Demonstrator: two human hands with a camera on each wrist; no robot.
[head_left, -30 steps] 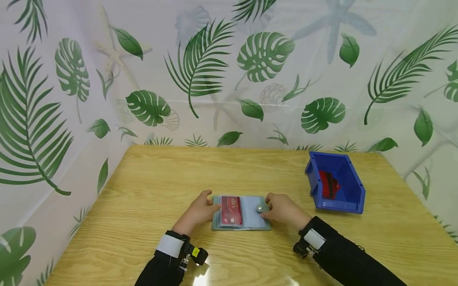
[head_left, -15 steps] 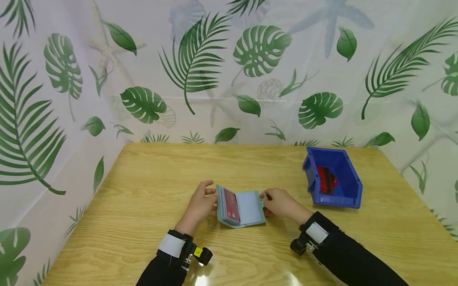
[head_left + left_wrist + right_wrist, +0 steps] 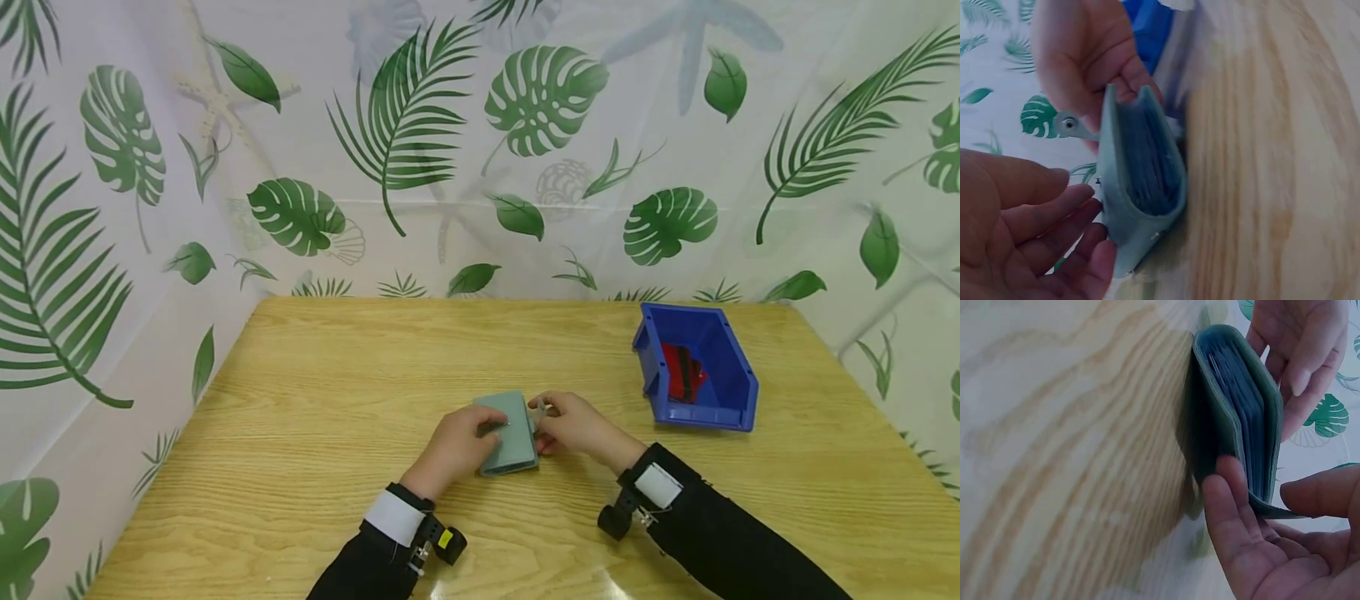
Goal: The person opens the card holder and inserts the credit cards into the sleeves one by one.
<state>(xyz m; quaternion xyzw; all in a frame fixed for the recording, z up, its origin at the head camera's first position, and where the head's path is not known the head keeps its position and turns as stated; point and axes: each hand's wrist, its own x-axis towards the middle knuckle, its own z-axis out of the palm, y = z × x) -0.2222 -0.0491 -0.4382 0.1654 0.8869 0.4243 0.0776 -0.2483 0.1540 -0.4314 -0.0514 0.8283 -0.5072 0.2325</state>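
Observation:
A pale green card wallet (image 3: 516, 452) lies folded over near the middle of the table, its clear card sleeves (image 3: 1241, 387) visible between the covers in the right wrist view. My left hand (image 3: 461, 446) rests its fairly straight fingers against the upper cover. On the opening side, my right hand (image 3: 577, 427) holds the wallet's edge by the snap strap, fingers beneath the lower cover and thumb at the strap. The strap's end with its metal snap (image 3: 1069, 123) sticks out unfastened in the left wrist view. Both covers stand slightly apart at that side.
On the right part of the wooden table (image 3: 337, 367) stands a blue open-front bin (image 3: 701, 417) with a red and black item (image 3: 678, 372) inside. A white leaf-patterned cloth (image 3: 450, 167) hangs behind the table and along its sides.
The wallet lay spread with a red card showing; its left cover has swung rightward over the sleeves. My left hand has moved right with it. My right hand has taken the strap edge.

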